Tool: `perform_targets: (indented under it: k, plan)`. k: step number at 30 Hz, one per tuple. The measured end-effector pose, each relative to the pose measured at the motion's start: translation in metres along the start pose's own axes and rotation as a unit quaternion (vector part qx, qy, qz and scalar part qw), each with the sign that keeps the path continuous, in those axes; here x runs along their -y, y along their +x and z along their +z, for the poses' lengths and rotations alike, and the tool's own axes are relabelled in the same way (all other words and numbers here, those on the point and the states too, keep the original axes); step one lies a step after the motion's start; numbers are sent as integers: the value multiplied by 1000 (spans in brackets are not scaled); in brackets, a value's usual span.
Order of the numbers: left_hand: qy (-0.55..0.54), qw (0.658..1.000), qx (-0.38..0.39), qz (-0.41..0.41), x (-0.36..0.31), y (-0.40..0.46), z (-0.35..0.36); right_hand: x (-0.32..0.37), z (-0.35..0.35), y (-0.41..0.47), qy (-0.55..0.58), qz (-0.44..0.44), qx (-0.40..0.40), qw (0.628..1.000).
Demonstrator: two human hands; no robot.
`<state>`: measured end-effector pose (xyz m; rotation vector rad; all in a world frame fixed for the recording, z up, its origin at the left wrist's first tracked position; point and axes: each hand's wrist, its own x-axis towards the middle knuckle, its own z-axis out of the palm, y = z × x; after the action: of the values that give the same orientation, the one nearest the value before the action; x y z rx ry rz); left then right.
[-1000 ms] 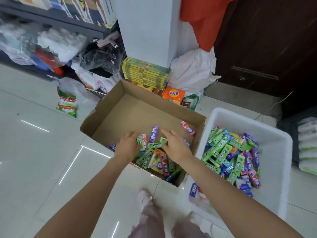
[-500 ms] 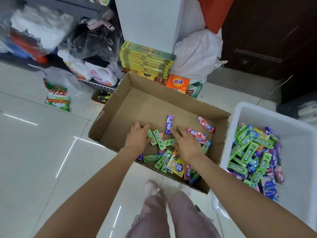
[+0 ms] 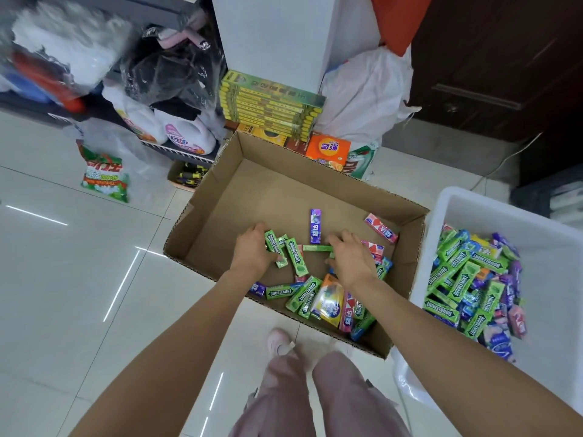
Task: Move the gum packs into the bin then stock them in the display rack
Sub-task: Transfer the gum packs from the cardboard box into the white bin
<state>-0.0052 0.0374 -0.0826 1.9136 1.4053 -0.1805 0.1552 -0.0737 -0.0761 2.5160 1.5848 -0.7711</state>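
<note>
So the gum packs point(image 3: 307, 294) are split between two spots right now: a loose pile sits in the near right part of the open cardboard box point(image 3: 220, 197) on the floor, mostly green Doublemint ones with some pink, blue and a yellow-orange pack mixed in, and a bigger heap already lies in the white bin point(image 3: 492, 212) just to the right of the box. One purple pack point(image 3: 315, 226) lies by itself a bit further back on the box floor, and a pink pack point(image 3: 380, 228) sits off toward the right wall. Both hands are down inside the box. The left hand point(image 3: 252, 252) has its fingers curled around a couple of green packs point(image 3: 273, 247), which stick out past the fingertips. The right hand point(image 3: 351, 257) is palm down over the pile with fingers bent, touching a thin green pack point(image 3: 317, 248) lying sideways, but I can't tell if it's actually gripping anything. Behind the box there's a stack of yellow-green cartons point(image 3: 271, 105), an orange box point(image 3: 328, 148) and a white sack point(image 3: 362, 96), all on the glossy white tile floor point(image 3: 79, 279).
</note>
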Motion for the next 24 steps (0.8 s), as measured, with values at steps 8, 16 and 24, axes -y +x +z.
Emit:
perform_targets:
  k: [8, 16, 24]
  plan:
    - [-44, 998, 13, -36, -3, -5, -3, 20, -9, 0, 94, 25, -21, 995]
    - [-98, 994, 28, -39, -7, -12, -8, 53, 3, 5, 176, 73, 54, 980]
    - [-326, 937, 70, -108, 0, -14, -8, 50, 6, 7, 348, 128, 50, 927]
